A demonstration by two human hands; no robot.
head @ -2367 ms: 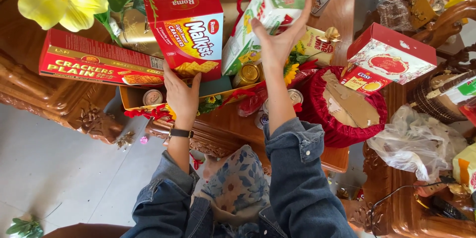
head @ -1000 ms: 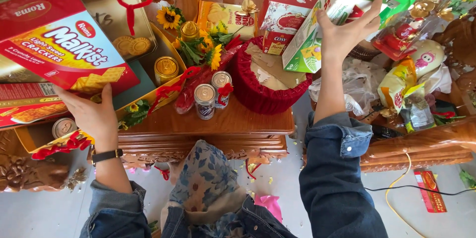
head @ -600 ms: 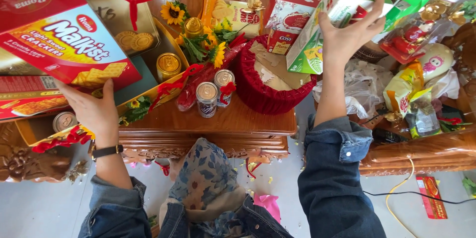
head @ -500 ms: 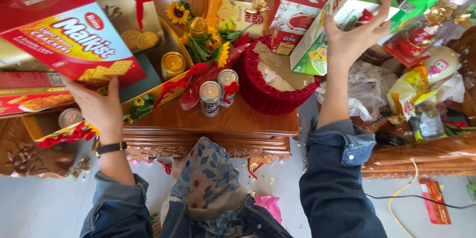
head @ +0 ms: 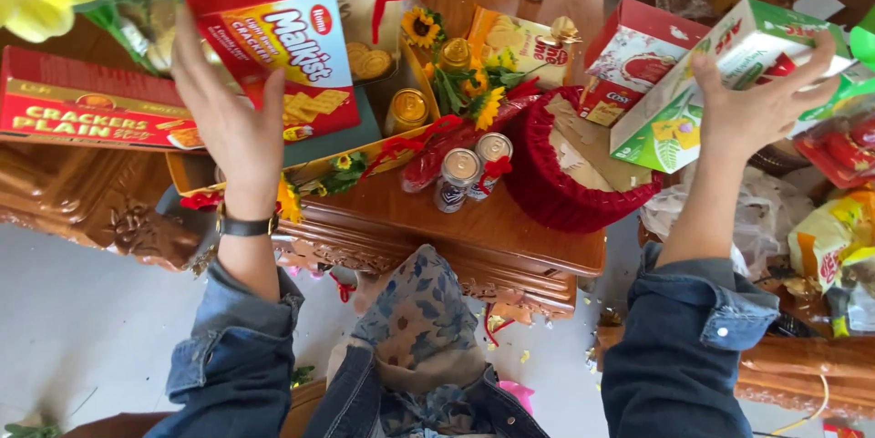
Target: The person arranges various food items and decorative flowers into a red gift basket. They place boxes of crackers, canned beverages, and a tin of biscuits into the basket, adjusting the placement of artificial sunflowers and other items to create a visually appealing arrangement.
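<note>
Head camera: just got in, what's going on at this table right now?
A person in a denim jacket holds two boxes up over a carved wooden table. The left hand grips a red cracker box; the right hand holds a green and white carton. Below sit a red ruffled basket, small tins and sunflower decorations.

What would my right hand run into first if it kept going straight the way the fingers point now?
Probably nothing on the table: the right hand holds the green and white box, fingers pointing past it toward the picture's upper right corner. Depth is unclear.
</note>
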